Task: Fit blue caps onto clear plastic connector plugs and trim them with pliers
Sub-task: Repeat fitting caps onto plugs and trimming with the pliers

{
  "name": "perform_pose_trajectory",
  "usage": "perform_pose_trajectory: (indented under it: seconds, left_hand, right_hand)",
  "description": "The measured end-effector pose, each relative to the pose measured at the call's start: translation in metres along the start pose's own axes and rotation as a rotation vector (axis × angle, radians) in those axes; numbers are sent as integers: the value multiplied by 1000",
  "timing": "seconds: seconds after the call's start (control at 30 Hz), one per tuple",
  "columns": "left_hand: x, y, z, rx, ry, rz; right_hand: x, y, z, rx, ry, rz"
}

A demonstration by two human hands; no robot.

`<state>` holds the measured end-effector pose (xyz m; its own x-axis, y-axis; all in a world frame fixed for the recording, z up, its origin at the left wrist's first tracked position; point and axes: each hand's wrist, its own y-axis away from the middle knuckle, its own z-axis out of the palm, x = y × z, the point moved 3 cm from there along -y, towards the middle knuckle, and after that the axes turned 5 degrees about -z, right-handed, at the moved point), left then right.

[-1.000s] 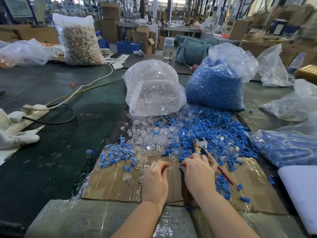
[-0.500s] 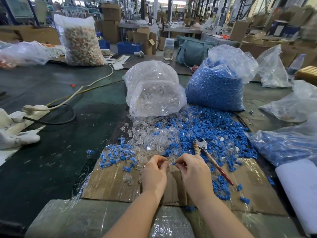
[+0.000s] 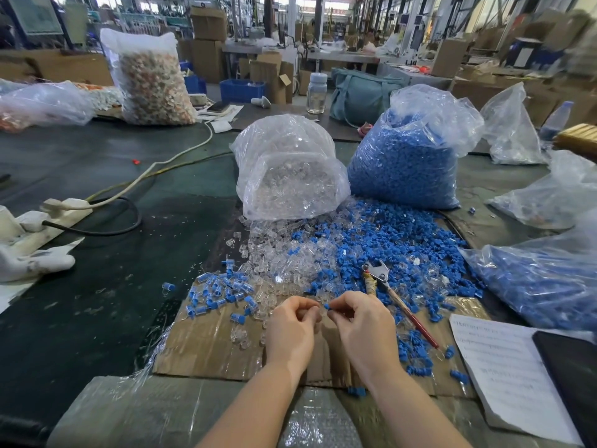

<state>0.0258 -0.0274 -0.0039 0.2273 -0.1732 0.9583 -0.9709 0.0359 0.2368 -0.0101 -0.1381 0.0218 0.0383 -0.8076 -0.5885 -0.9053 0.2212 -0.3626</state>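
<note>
A blue cap [image 3: 326, 306] is pinched in the fingers [image 3: 336, 308] of the right hand [image 3: 365, 331]. The left hand [image 3: 290, 328] is curled closed on what is judged to be a clear plug [image 3: 320, 312], though the plug is too small and glassy to be made out surely. The two hands are held tip to tip above the cardboard [image 3: 206, 344], so the fitting step is judged to be in hand, with the cap just at the plug's end. A straight push of cap onto plug is called for next, and then the pliers [image 3: 387, 292] would have to be picked up for trimming; they are left lying just beyond the right hand, among loose caps [image 3: 387, 240]. Finished pieces [image 3: 219, 292] are gathered to the left, near loose plugs [image 3: 284, 257].

Against the frame a second back, both hands have been lifted off the cardboard and brought together; the right hand, then lying beside the pliers' handle, has been drawn leftward. A sheet of paper [image 3: 504, 367] is now seen on the counter [image 3: 97, 253] at right.
</note>
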Motion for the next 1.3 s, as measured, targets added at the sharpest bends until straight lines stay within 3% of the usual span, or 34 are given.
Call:
perform_pose_trajectory:
  seconds: [0.5,0.73,0.93,1.3]
  left_hand:
    - [3,5,0,-15,-16,17]
    - [7,10,2,-36,-128,140]
    - [9,11,-1,-55,71,12]
    - [9,10,-3,-91,90,-40]
  right_hand:
    - [-2,3,0,-51,-32,17]
    - [-6,4,-2,3,13,-16]
    - [2,3,-3,-16,-169,74]
    - [3,-2,-5,-111,-207,-13]
